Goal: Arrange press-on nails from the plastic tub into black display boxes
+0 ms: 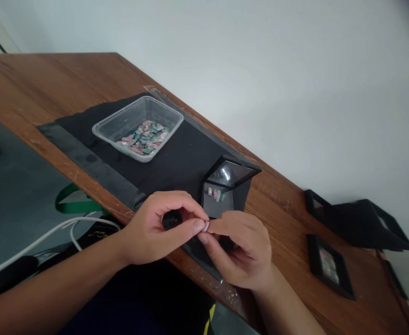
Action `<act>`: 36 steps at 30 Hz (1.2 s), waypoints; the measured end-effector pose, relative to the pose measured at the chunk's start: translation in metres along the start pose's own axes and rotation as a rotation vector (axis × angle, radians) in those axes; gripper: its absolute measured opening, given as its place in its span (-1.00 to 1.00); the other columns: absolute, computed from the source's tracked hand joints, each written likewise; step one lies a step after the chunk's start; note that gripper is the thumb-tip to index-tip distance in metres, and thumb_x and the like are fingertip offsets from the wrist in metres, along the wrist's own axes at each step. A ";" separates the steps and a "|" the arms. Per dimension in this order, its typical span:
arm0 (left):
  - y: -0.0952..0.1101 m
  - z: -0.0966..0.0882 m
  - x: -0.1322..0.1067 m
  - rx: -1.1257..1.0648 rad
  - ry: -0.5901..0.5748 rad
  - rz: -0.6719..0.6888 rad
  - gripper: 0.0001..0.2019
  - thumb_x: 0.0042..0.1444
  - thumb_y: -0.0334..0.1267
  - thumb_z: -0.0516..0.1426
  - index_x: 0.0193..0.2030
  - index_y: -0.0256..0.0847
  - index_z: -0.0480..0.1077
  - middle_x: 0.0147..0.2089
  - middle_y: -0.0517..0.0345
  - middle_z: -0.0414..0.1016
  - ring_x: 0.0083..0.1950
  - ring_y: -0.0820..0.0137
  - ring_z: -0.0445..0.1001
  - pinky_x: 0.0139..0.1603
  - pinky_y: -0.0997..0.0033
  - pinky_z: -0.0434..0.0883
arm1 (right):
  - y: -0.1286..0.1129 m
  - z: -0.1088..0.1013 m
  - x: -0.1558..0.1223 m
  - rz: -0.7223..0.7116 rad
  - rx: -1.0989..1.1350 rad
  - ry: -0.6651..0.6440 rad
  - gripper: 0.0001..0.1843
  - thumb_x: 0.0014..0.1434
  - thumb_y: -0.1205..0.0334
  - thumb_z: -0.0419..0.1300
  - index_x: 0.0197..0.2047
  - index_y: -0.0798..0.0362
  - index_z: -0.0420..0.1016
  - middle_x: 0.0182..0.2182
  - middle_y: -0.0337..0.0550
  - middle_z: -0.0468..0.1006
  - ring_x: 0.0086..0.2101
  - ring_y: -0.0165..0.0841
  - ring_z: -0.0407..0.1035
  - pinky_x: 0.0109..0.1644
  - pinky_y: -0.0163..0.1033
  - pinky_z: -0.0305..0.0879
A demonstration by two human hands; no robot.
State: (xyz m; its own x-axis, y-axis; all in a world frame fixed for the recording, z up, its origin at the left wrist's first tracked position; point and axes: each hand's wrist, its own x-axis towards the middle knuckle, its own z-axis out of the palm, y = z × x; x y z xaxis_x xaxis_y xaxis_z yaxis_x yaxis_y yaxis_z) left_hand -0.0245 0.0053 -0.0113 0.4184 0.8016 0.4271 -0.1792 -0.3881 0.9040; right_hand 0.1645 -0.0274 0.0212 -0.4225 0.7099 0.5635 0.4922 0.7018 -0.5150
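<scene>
Bare forearms reached over the edge of the worktop, and I saw a small pale piece held up at the fingertips. The left hand had its grip pinched on it, and the right hand had its grip closed on the other side. Just beyond, an open black box held a few coloured pieces; a clear tub held many more.

Diffuse, rather muted light brightens the pale wall, greying toward the right. Glare flares white on the raised lid. Below the counter, dark areas swallow detail. Focus is soft: the small held piece lacks crisp edges, and the upper-right corner darkens to black.
</scene>
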 end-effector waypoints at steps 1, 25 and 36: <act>0.000 0.000 0.000 -0.002 0.000 0.001 -0.91 0.21 -0.44 0.23 -0.20 -0.23 0.56 -0.35 0.21 0.56 -0.36 0.53 0.49 -0.30 0.56 0.41 | 0.000 0.000 0.000 -0.002 0.001 0.000 -0.93 0.20 0.43 0.28 -0.26 0.09 0.54 -0.56 -0.30 0.50 -0.58 -0.52 0.26 -0.47 -0.34 0.15; -0.003 0.000 0.000 -0.016 0.001 0.006 -0.89 0.18 -0.46 0.25 -0.18 -0.21 0.57 -0.31 0.16 0.60 -0.31 0.47 0.55 -0.26 0.50 0.47 | 0.001 0.000 -0.003 0.011 -0.045 0.000 -0.90 0.21 0.43 0.24 -0.25 0.05 0.52 -0.58 -0.33 0.45 -0.59 -0.49 0.23 -0.49 -0.31 0.13; -0.003 0.000 0.001 -0.042 0.020 0.074 -0.88 0.18 -0.47 0.27 -0.18 -0.21 0.59 -0.32 0.12 0.60 -0.32 0.45 0.55 -0.26 0.48 0.48 | 0.001 -0.006 -0.001 0.036 0.076 -0.028 -0.88 0.31 0.26 0.17 -0.26 0.06 0.52 -0.57 -0.27 0.47 -0.57 -0.46 0.31 -0.46 -0.32 0.21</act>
State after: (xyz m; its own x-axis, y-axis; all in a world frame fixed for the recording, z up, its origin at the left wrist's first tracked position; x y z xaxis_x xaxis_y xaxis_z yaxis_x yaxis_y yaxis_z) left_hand -0.0238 0.0076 -0.0135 0.3852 0.7802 0.4929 -0.2463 -0.4278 0.8697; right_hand 0.1701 -0.0276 0.0235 -0.4272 0.7355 0.5258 0.4491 0.6774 -0.5826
